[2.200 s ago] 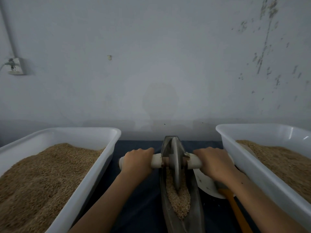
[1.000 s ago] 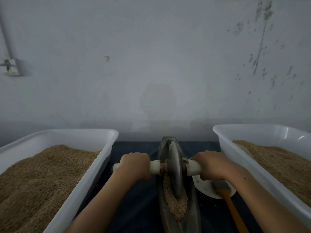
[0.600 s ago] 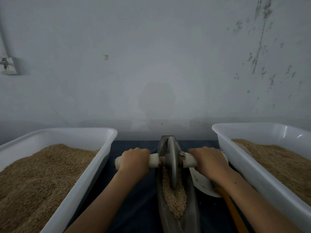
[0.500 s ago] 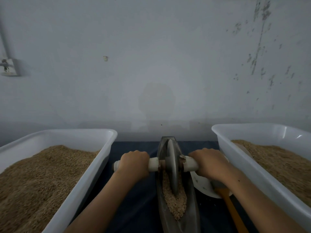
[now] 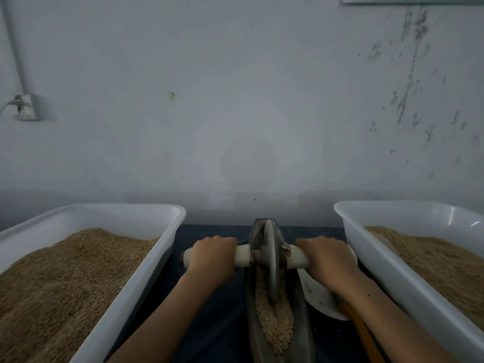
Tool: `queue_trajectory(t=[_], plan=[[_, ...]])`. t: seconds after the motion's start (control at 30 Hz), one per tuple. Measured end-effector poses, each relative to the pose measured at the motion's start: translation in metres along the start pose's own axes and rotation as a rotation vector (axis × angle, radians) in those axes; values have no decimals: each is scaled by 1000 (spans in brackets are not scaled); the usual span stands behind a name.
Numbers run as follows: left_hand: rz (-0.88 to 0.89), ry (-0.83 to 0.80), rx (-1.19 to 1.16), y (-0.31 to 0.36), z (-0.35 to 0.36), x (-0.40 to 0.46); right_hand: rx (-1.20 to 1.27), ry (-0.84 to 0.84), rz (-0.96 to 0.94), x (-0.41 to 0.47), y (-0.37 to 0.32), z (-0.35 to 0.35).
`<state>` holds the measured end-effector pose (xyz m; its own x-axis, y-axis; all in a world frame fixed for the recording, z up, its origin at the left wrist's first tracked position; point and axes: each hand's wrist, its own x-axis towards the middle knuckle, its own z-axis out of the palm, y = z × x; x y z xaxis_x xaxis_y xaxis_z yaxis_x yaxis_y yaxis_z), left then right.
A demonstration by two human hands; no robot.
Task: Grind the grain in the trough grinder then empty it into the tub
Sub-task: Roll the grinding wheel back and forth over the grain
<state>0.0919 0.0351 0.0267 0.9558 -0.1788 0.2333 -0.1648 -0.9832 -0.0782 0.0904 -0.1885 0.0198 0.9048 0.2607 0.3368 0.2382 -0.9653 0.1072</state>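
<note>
grinding step in hand: left hand (image 5: 210, 258) and right hand (image 5: 327, 260) each grip the white axle handle (image 5: 242, 255) of the grey metal disc wheel (image 5: 271, 260), which stands in the narrow dark metal trough (image 5: 303, 318) at its far end. next move, as judged: roll the wheel near over the pale crushed grain (image 5: 275, 320); emptying into a white plastic tub (image 5: 392, 273) is not yet due.

Both forearms are showing bare up to the frame's lower edge, with no sleeves, gloves, rings or watch appearing on the left hand (image 5: 211, 255) or right hand (image 5: 330, 259).
</note>
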Motion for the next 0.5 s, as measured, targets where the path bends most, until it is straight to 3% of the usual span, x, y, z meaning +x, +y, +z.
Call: queue_trajectory(t=[0.13,0.33,0.5], plan=[[-12,-45,3,-1,2,-2,-20,-9,-29,0,-1,-5],[15,-215,34,-3,-4,-2,18,-359,-75,1,1,-23],[39,-137,70,0,-4,-2,97,-431,-40,0,6,-17]])
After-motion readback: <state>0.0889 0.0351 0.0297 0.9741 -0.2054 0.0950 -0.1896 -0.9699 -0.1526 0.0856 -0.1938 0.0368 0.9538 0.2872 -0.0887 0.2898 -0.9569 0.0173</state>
